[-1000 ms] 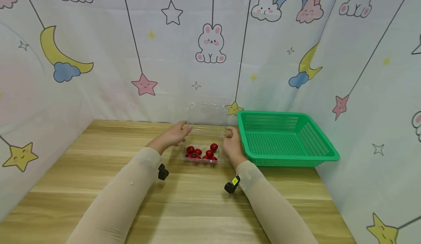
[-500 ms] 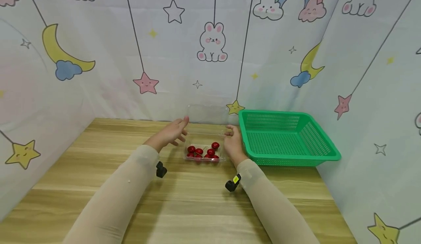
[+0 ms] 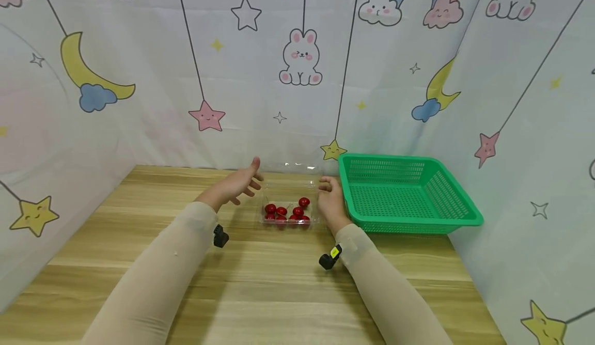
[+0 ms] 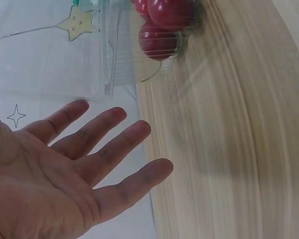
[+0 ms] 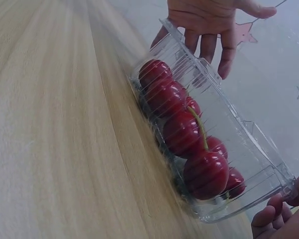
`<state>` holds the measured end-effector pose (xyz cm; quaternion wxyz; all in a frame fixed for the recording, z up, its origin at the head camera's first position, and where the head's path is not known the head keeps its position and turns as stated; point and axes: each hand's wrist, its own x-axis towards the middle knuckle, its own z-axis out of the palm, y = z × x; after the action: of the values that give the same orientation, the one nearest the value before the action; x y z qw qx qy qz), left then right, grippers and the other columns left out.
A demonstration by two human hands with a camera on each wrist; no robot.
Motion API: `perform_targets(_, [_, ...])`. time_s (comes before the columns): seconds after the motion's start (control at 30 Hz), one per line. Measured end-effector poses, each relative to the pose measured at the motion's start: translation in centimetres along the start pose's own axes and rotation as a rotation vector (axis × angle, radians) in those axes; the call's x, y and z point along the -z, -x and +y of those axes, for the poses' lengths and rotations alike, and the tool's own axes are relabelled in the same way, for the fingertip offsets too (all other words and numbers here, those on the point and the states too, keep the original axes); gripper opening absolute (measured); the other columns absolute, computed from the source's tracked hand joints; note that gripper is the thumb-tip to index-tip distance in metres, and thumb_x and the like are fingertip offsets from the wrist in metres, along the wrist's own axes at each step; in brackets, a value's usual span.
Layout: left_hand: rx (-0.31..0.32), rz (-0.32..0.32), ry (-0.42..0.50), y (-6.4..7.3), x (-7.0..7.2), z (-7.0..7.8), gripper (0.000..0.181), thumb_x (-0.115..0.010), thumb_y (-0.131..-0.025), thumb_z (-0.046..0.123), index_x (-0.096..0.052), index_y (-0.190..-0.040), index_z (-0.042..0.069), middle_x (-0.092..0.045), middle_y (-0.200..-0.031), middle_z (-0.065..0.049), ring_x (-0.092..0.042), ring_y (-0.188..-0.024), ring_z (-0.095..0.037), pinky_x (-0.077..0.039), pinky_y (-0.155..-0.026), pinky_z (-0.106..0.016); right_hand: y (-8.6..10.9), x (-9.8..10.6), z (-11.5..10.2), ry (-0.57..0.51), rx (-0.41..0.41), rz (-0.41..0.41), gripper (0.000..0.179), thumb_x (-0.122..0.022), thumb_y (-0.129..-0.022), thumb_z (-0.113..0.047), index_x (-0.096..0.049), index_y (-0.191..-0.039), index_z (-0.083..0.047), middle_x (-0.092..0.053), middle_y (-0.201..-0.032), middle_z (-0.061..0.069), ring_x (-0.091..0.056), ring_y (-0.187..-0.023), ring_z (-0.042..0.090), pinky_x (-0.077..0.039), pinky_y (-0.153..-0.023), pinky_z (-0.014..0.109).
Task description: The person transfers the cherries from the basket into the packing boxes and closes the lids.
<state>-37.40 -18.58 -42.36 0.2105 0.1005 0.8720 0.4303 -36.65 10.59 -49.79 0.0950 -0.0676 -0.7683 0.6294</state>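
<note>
A clear plastic clamshell box (image 3: 289,221) with several red cherries (image 5: 206,174) inside stands on the wooden table. Its transparent lid (image 4: 45,62) is raised at the back. My left hand (image 3: 234,185) hovers left of the box, fingers spread and palm towards it, holding nothing; the left wrist view shows a gap between fingertips and cherries. At the opposite end, my right hand (image 3: 331,203) has thumb and curled fingers around the box's rear right corner, seen at the lower right of the right wrist view. Part of that grip is cut off by the frame.
A green perforated plastic basket (image 3: 395,200) stands just right of my right hand, with nothing in it. Behind the wooden table (image 3: 260,293) hangs a white cloth (image 3: 153,102) printed with stars, moons and rabbits.
My left hand has drawn away from the lid to the left, its fingers opening. The lid's top edge has sunk lower in the head view. My right hand has stayed at the box.
</note>
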Motion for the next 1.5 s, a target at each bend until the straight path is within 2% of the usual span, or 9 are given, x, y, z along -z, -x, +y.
perform_targets(0.33, [0.024, -0.068, 0.005, 0.6, 0.5, -0.2, 0.115, -0.017, -0.104, 0.095, -0.038, -0.176, 0.008, -0.055, -0.169, -0.029, -0.059, -0.153, -0.052, -0.050, -0.118, -0.080, -0.1, 0.0, 0.2, 0.004, 0.026, 0.002, 0.040, -0.053, -0.106, 0.010, -0.065, -0.142, -0.002, -0.067, -0.139, 0.027, -0.064, -0.105, 0.030, -0.049, -0.071, 0.023])
perform_targets(0.67, [0.020, -0.102, 0.007, 0.6, 0.3, -0.3, 0.111, -0.023, -0.107, 0.092, -0.031, -0.178, 0.006, -0.057, -0.167, -0.031, -0.061, -0.150, -0.053, -0.052, -0.115, -0.081, 0.2, 0.0, 0.2, -0.002, -0.011, -0.015, 0.041, -0.054, -0.110, 0.007, -0.064, -0.148, -0.005, -0.066, -0.141, 0.025, -0.067, -0.109, 0.030, -0.050, -0.072, 0.022])
perform_targets(0.77, [0.028, -0.119, 0.000, 0.7, 0.4, -0.2, 0.108, -0.027, -0.108, 0.090, -0.027, -0.180, 0.010, -0.057, -0.167, -0.030, -0.063, -0.149, -0.051, -0.054, -0.114, -0.079, 0.2, -0.1, 0.1, -0.017, -0.023, -0.011, 0.038, -0.055, -0.113, 0.003, -0.064, -0.149, -0.004, -0.066, -0.142, 0.025, -0.067, -0.109, 0.030, -0.051, -0.073, 0.022])
perform_targets(0.93, [0.063, -0.142, -0.010, 1.1, 0.6, -0.3, 0.106, -0.037, -0.107, 0.090, -0.024, -0.183, 0.018, -0.058, -0.167, -0.027, -0.064, -0.150, -0.047, -0.054, -0.116, -0.076, 0.4, 0.0, -0.1, -0.076, -0.057, -0.018, 0.039, -0.050, -0.121, -0.019, -0.064, -0.154, -0.005, -0.067, -0.150, 0.023, -0.070, -0.127, 0.039, -0.056, -0.089, 0.032])
perform_targets(1.07, [0.062, -0.160, -0.023, 1.4, 0.6, -0.4, 0.105, -0.040, -0.107, 0.090, -0.031, -0.181, 0.016, -0.059, -0.168, -0.024, -0.064, -0.151, -0.045, -0.053, -0.120, -0.074, 0.7, 0.1, -0.3, -0.088, -0.068, -0.035, 0.051, -0.039, -0.126, -0.036, -0.062, -0.159, -0.004, -0.066, -0.155, 0.023, -0.067, -0.137, 0.043, -0.058, -0.108, 0.048])
perform_targets(1.17, [0.042, -0.183, -0.039, 1.5, 0.7, -0.5, 0.100, -0.044, -0.110, 0.084, -0.033, -0.180, 0.014, -0.058, -0.169, -0.025, -0.063, -0.152, -0.045, -0.052, -0.121, -0.073, 1.0, 0.2, -0.3, -0.098, -0.066, -0.046, 0.061, -0.031, -0.126, -0.044, -0.062, -0.159, -0.002, -0.065, -0.156, 0.023, -0.065, -0.138, 0.041, -0.057, -0.113, 0.053])
perform_targets(1.33, [0.011, -0.224, -0.089, 1.3, 0.6, -1.0, 0.096, -0.056, -0.115, 0.066, -0.018, -0.184, 0.011, -0.056, -0.171, -0.023, -0.065, -0.150, -0.041, -0.054, -0.121, -0.069, 1.2, 0.3, -0.2, -0.167, -0.085, -0.063, 0.062, -0.035, -0.126, -0.045, -0.064, -0.157, -0.001, -0.070, -0.144, 0.018, -0.068, -0.122, 0.028, -0.058, -0.099, 0.039])
perform_targets(1.43, [-0.003, -0.238, -0.086, 1.2, 0.5, -1.1, 0.099, -0.065, -0.115, 0.054, -0.011, -0.184, 0.009, -0.059, -0.168, -0.024, -0.070, -0.144, -0.038, -0.057, -0.118, -0.066, 1.1, 0.5, 0.0, -0.232, -0.111, -0.087, 0.052, -0.046, -0.124, -0.035, -0.064, -0.159, -0.002, -0.071, -0.133, 0.015, -0.063, -0.101, 0.019, -0.053, -0.083, 0.028])
perform_targets(1.5, [-0.004, -0.245, -0.061, 1.3, 0.4, -1.2, 0.101, -0.071, -0.114, 0.044, -0.008, -0.184, 0.007, -0.063, -0.163, -0.025, -0.073, -0.138, -0.038, -0.059, -0.117, -0.064, 1.1, 0.7, 0.2, -0.257, -0.134, -0.108, 0.048, -0.052, -0.120, -0.026, -0.063, -0.161, -0.003, -0.071, -0.136, 0.016, -0.059, -0.096, 0.012, -0.050, -0.076, 0.022])
